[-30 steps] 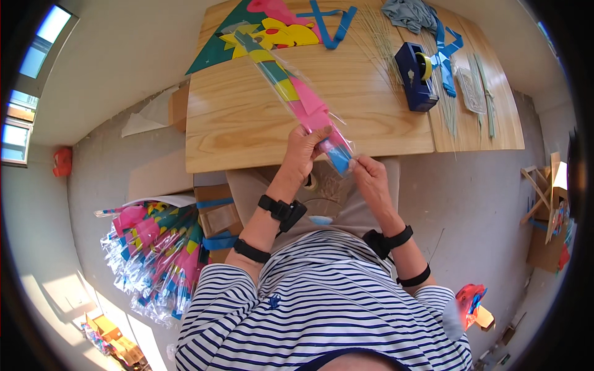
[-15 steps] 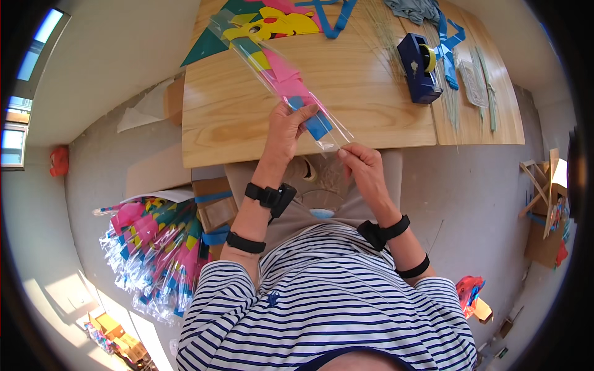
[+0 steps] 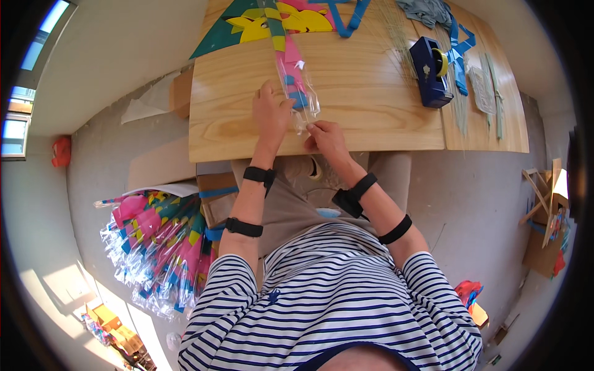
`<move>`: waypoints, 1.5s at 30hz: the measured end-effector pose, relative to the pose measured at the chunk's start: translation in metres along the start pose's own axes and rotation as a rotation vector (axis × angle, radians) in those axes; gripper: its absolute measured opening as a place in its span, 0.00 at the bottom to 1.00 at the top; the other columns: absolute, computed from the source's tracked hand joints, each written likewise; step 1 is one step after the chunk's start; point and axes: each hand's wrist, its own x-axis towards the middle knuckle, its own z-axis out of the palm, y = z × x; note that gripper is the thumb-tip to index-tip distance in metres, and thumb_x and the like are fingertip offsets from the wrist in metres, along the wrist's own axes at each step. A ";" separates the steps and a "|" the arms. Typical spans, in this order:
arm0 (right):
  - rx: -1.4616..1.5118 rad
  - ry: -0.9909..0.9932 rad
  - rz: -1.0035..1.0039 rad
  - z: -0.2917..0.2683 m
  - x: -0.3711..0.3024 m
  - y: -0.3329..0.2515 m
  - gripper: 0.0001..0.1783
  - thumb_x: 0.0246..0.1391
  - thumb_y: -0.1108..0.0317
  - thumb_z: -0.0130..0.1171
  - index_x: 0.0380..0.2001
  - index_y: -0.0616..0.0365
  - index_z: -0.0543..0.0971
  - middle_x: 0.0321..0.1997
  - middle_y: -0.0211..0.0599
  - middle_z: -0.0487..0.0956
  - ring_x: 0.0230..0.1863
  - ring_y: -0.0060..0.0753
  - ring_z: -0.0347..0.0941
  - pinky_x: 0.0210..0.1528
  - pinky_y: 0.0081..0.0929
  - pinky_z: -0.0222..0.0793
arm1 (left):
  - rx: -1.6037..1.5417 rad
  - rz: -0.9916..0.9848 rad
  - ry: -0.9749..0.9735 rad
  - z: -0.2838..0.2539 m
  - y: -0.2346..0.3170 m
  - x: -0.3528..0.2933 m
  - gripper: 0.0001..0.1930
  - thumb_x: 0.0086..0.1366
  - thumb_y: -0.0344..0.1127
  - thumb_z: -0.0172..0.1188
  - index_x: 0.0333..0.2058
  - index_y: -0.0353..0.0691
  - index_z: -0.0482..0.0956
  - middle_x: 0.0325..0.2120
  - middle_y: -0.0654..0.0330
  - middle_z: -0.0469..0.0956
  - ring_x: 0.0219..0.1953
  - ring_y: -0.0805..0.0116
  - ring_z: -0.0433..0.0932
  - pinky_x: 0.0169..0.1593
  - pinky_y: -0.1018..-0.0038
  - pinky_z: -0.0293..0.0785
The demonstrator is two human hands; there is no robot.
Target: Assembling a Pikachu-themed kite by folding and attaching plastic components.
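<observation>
A long clear plastic sleeve [image 3: 314, 99] holds a folded fabric piece [image 3: 289, 65] in pink, blue, yellow and green, which looks like a kite. It lies lengthwise over the table, its near end toward me. My right hand [image 3: 328, 138] pinches that near end between thumb and fingers, close to the table's front edge. Beside the sleeve's left side, my left hand [image 3: 271, 116] has its fingers apart and the thumb near the blue part. Whether that thumb touches the plastic I cannot tell. Under the sleeve's far end lies a spread green, pink and yellow printed fabric [image 3: 232, 31].
A blue tape dispenser [image 3: 430, 71] stands at the right of the wooden table [image 3: 383, 123]. Blue straps [image 3: 349, 21], thin rods [image 3: 396, 37] and a clear plastic box [image 3: 481, 89] lie around it. Many filled sleeves [image 3: 158, 247] are heaped low at the left, by a cardboard box [image 3: 218, 207].
The sleeve has swung from slanting to nearly straight away from me and lies lower on the table. My left hand has let go and moved left; my right hand has shifted left with the sleeve's end.
</observation>
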 end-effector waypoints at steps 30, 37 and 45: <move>-1.276 -0.086 -0.815 0.011 0.018 0.024 0.06 0.43 0.75 0.62 0.28 0.56 0.83 0.35 0.40 0.81 0.44 0.48 0.78 0.44 0.46 0.70 | 0.190 0.385 -0.381 -0.019 -0.032 -0.037 0.17 0.59 0.28 0.66 0.48 0.45 0.85 0.57 0.63 0.81 0.62 0.59 0.73 0.64 0.57 0.66; -1.379 -0.223 -0.846 -0.012 -0.040 0.044 0.08 0.42 0.74 0.61 0.30 0.56 0.84 0.36 0.39 0.82 0.43 0.48 0.79 0.45 0.43 0.70 | 0.206 0.423 -0.343 -0.017 -0.031 -0.040 0.17 0.58 0.29 0.65 0.47 0.48 0.84 0.55 0.64 0.81 0.60 0.60 0.75 0.61 0.54 0.67; -1.005 -0.372 -0.315 -0.084 -0.088 0.065 0.06 0.43 0.73 0.63 0.27 0.57 0.86 0.33 0.46 0.85 0.38 0.44 0.83 0.41 0.41 0.74 | 0.180 0.421 -0.305 -0.015 -0.024 -0.041 0.13 0.57 0.29 0.66 0.42 0.43 0.85 0.53 0.59 0.83 0.56 0.56 0.77 0.57 0.55 0.71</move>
